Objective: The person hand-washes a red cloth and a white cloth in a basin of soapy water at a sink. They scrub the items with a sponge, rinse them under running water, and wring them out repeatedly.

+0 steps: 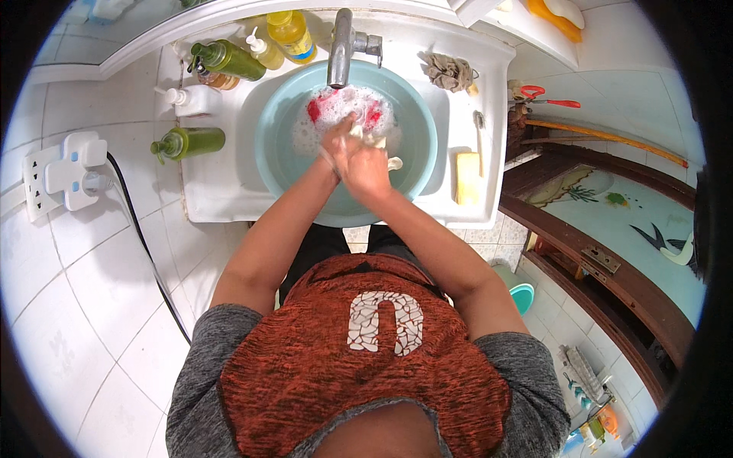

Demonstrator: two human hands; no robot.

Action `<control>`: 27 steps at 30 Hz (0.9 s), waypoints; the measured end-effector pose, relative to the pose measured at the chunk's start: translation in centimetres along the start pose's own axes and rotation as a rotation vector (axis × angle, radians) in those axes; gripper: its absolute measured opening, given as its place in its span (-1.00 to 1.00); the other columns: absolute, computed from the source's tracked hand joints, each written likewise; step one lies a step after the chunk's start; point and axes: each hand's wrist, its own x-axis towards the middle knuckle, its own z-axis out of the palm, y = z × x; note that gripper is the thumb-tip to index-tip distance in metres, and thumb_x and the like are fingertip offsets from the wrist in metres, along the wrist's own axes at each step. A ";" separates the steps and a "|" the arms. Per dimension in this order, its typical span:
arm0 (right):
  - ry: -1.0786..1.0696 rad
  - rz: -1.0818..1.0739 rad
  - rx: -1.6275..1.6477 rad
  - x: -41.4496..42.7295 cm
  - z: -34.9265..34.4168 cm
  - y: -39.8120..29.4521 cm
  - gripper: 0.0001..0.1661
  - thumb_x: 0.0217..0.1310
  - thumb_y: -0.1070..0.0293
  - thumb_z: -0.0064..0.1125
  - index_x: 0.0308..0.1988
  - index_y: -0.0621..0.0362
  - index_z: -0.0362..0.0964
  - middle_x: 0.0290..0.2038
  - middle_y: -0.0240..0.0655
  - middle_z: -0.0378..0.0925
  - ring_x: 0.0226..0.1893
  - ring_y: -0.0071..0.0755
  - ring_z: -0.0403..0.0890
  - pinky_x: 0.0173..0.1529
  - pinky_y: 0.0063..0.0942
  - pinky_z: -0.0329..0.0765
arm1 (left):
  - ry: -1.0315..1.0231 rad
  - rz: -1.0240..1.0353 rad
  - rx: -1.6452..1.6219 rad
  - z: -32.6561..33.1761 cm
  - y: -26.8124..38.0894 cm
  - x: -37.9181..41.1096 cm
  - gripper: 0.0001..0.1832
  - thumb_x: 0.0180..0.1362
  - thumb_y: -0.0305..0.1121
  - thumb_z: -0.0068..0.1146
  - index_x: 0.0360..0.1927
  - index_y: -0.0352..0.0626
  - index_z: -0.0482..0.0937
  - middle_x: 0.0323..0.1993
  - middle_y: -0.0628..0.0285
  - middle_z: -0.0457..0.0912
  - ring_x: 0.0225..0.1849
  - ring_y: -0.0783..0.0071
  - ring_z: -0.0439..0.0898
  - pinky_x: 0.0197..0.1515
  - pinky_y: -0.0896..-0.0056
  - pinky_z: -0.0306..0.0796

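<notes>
A light blue plastic basin [268,166] stands in the white sink [229,194], holding water and white suds [343,103]. Over it my left hand [337,143] and my right hand [369,169] are pressed together, gripping a cream-white cloth [375,140]. Part of that cloth sticks out past my right fingers, and the rest is hidden between my hands. Red fabric [314,110] shows through the foam just beyond my fingertips. Above the basin's far side hangs a chrome faucet [341,51].
Several bottles, including a green pump bottle [189,142] and a yellow detergent bottle [292,37], line the sink's left and back. At right are a mesh bath puff [449,72], a yellow bar [468,177] and a toothbrush [480,140]. A dark wooden cabinet [572,240] flanks the sink.
</notes>
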 end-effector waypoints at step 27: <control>-0.194 0.629 1.471 1.5 -2.2 5.2 -0.75 0.44 0.30 -0.19 -0.13 0.16 0.40 -0.30 -0.38 0.53 -0.29 -0.51 0.55 -0.21 -0.48 0.52 | -0.155 0.393 0.118 0.3 1.9 -2.5 -0.65 0.33 -0.20 -0.05 -0.02 -0.29 0.50 -0.11 0.17 0.59 -0.14 0.43 0.60 -0.06 0.43 0.47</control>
